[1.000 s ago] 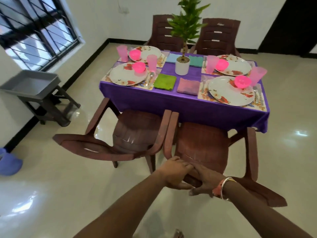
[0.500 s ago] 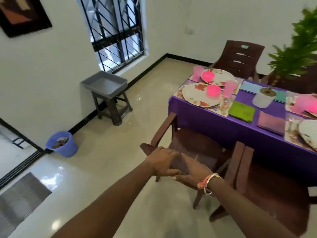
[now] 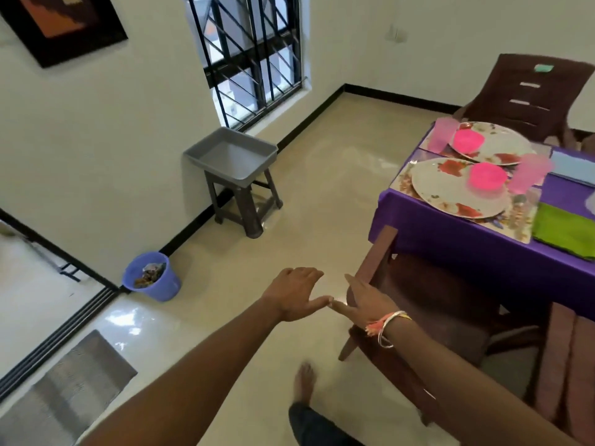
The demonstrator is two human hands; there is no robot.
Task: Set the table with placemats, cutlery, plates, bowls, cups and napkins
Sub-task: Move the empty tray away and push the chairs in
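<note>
Daylight comes in through the black-barred window [image 3: 254, 59] near twelve o'clock and fills the room evenly, so the white walls are bright. The glossy cream tiled floor [image 3: 289, 204] throws white glare at eight o'clock, by the doorway, and a paler sheen toward one o'clock. Shadows are soft, with a faint one under the dark plastic stool [image 3: 244, 204] just toward ten o'clock. The wide lens bends lines near the edges, so the window bars and the dark framed picture [image 3: 64, 24] at ten o'clock lean. The translucent pink cups [image 3: 528, 172] near three o'clock are smeared by blur, as is the bare foot [image 3: 304, 381] at six o'clock. The left hand [image 3: 296, 292] and right hand [image 3: 367, 300] are sharper.
</note>
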